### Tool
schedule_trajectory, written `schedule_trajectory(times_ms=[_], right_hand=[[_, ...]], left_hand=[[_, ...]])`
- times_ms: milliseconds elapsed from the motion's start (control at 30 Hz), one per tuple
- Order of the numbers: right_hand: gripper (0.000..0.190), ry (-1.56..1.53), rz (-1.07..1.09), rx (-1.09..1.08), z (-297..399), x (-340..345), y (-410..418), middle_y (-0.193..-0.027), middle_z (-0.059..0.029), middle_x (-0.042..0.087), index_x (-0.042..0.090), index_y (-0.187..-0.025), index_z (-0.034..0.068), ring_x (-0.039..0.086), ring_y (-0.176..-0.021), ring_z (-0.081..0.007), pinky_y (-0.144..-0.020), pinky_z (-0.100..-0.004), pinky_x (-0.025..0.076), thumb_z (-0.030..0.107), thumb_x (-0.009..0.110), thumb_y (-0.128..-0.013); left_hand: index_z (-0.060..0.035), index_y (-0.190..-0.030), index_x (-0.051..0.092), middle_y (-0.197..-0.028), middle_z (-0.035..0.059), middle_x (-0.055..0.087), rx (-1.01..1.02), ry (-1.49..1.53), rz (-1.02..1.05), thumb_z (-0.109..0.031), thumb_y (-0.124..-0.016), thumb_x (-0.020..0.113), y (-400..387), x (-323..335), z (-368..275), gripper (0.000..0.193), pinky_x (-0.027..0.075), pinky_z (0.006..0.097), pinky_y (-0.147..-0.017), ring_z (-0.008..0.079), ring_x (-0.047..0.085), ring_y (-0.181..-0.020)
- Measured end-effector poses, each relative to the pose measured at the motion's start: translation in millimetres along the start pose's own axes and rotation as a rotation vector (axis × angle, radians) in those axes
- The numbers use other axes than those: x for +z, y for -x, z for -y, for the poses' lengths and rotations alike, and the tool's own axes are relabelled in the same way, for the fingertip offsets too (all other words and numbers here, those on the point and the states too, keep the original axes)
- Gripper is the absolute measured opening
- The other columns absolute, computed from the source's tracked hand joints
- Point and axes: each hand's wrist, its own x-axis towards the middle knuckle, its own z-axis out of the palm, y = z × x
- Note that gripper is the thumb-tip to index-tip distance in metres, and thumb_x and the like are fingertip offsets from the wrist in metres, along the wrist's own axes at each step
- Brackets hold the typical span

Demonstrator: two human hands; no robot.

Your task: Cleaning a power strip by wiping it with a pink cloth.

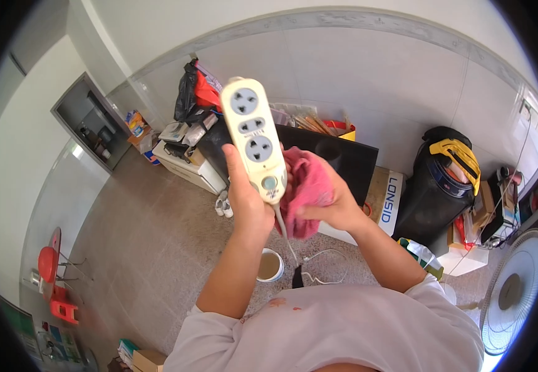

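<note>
My left hand [245, 200] grips the lower part of a cream-coloured power strip [253, 139], its thumb along the left edge. The strip is held up with its grey sockets and a round greenish button facing me. From its lower end a grey cable [281, 223] hangs down towards the floor. My right hand [338, 200] holds a crumpled pink cloth [307, 190] at the strip's right side, close against its lower part. The cloth hides some of the fingers, so the contact there is partly hidden.
A white bucket [270, 265] of murky liquid stands on the floor beside a coiled white cable [343, 265]. Beyond my hands is a flat black screen [334, 158]. A black barrel [436, 195] and a fan [513, 293] stand right; a red stool [64, 311] is left.
</note>
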Motion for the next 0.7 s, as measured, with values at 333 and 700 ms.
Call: schedule_trajectory(times_ms=[333,700], right_hand=[[0.066,-0.081,-0.196,0.190,12,-3,-23,-0.122,-0.0061,0.052,0.037,-0.135,0.002,0.049,-0.111,-0.0129,-0.096,-0.0311,0.039,0.019,0.071,-0.081],[0.064,0.425,-0.016,-0.111,7,2,2,-0.131,-0.0126,0.045,0.035,-0.133,-0.001,0.045,-0.119,-0.0199,-0.101,-0.0320,0.034,0.016,0.069,-0.081]], left_hand=[[-0.0075,-0.127,0.043,-0.117,0.0069,0.054,0.093,0.118,0.163,-0.052,-0.094,0.040,0,9,4,0.056,0.042,0.0337,-0.091,0.0161,0.052,-0.106],[-0.0038,-0.135,0.033,-0.124,0.0162,0.053,0.037,0.147,0.108,-0.052,-0.093,0.041,1,23,0,0.065,0.041,0.0381,-0.096,0.0237,0.052,-0.111]])
